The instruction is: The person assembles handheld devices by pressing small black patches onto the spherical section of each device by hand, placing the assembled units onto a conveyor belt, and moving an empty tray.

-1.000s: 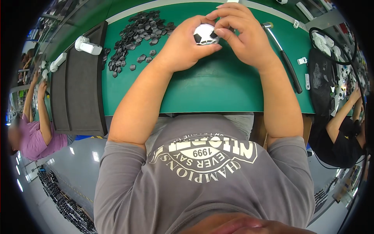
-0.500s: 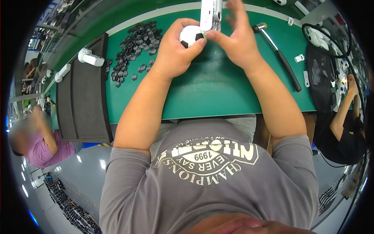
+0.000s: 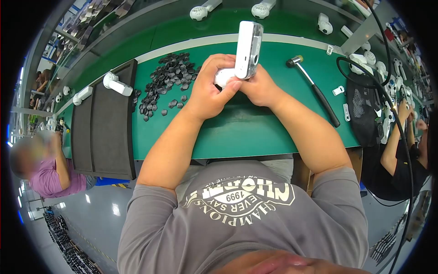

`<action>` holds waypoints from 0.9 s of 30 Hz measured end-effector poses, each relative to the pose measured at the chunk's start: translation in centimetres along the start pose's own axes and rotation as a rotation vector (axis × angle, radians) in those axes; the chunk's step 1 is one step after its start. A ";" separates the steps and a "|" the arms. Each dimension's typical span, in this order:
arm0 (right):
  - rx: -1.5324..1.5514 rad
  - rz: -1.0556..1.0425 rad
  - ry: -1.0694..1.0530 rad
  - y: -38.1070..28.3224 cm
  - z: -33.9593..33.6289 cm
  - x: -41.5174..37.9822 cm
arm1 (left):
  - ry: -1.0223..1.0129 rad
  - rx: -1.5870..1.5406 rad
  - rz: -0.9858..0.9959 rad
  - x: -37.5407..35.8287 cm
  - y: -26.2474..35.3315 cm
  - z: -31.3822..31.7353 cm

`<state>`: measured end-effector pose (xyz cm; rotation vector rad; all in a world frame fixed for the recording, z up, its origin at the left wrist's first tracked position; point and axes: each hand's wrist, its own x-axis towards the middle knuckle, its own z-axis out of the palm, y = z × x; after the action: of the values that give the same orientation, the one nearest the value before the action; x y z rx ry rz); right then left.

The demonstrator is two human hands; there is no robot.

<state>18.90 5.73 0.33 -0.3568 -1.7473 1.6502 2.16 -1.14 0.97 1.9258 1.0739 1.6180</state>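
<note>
Between my hands is a white device with a round, soccer-ball-like end (image 3: 223,77) and an upright rectangular body (image 3: 245,49) with a clear side. My left hand (image 3: 211,86) is wrapped round the ball end, its thumb pressed on the near side. My right hand (image 3: 261,86) is closed against the lower end of the body, its fingers mostly hidden behind the device. To the left of my hands lies a loose pile of small black pentagon pieces (image 3: 166,75). On the right rests a hammer (image 3: 317,91) with a black handle.
A black tray (image 3: 109,132) at the left carries a white device (image 3: 117,84). Small white parts (image 3: 338,91) lie right of the hammer, beside a black mesh bag (image 3: 360,109) and a looping black cable (image 3: 382,89). Co-workers sit at both sides. More white devices (image 3: 199,13) stand at the back.
My right hand has moved from raised, fingers apart, to closed round the lower end of the device. The camera view has tilted up, so everything appears lower.
</note>
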 end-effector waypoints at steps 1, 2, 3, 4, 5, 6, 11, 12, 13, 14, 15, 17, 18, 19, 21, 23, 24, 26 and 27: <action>-0.006 -0.029 0.011 0.3 -0.1 0.0 | 0.004 0.035 0.025 0.0 0.0 0.0; -0.001 -0.038 0.017 0.7 -0.2 0.0 | -0.006 0.040 0.029 0.0 -0.1 0.1; -0.008 -0.012 0.003 1.2 -0.3 0.1 | -0.004 0.023 -0.047 -0.1 -0.1 0.2; -0.015 0.011 -0.012 1.5 -0.6 0.2 | -0.002 0.007 -0.122 -0.2 -0.1 0.3; -0.025 0.029 -0.027 1.3 -0.8 0.3 | 0.000 -0.006 -0.192 0.0 -0.3 0.3; -0.020 0.008 -0.024 1.1 -1.2 0.5 | -0.010 0.008 -0.180 0.5 -0.8 -0.2; -0.922 -0.055 0.162 1.9 -1.7 0.6 | 0.367 -0.188 -0.618 6.0 -3.1 -3.8; -1.133 -0.093 0.205 2.7 -1.9 0.5 | 0.365 0.078 -0.605 7.6 -3.7 -4.4; -1.345 -0.133 0.247 3.4 -2.1 0.5 | 0.363 0.341 -0.589 9.3 -4.6 -5.2; -1.341 -0.145 0.235 3.2 -2.2 0.4 | 0.340 0.702 -0.269 10.6 -8.8 -7.1; -1.356 -0.121 0.160 2.9 -2.1 0.4 | 0.301 1.052 0.065 11.3 -13.4 -9.2; -1.383 -0.080 -0.001 2.4 -1.8 0.2 | -0.141 1.283 -0.110 12.5 -15.8 -10.5; -1.377 -0.103 -0.025 2.4 -1.9 0.2 | -0.175 1.337 -0.219 11.6 -16.3 -9.8; -1.357 -0.097 -0.031 2.4 -2.3 0.1 | -0.206 1.388 -0.330 11.0 -16.1 -8.8; -1.313 -0.081 -0.033 2.7 -3.0 0.5 | -0.153 1.355 -0.310 11.1 -16.9 -9.9; -1.315 -0.068 0.042 1.8 -3.0 0.7 | -0.119 1.247 -0.231 10.8 -16.7 -10.7; -1.328 -0.038 0.134 1.2 -3.2 0.6 | -0.127 1.256 -0.238 10.4 -16.2 -12.1; -1.330 0.001 0.232 1.0 -3.3 0.6 | -0.229 1.585 -0.401 9.6 -12.6 -16.6; -1.314 0.021 0.205 1.0 -3.4 0.7 | -0.210 1.692 -0.491 8.6 -10.8 -19.2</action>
<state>20.33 8.94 -0.63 -1.0574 -2.4095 0.2190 -19.11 9.01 3.43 2.0463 2.9494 -0.0923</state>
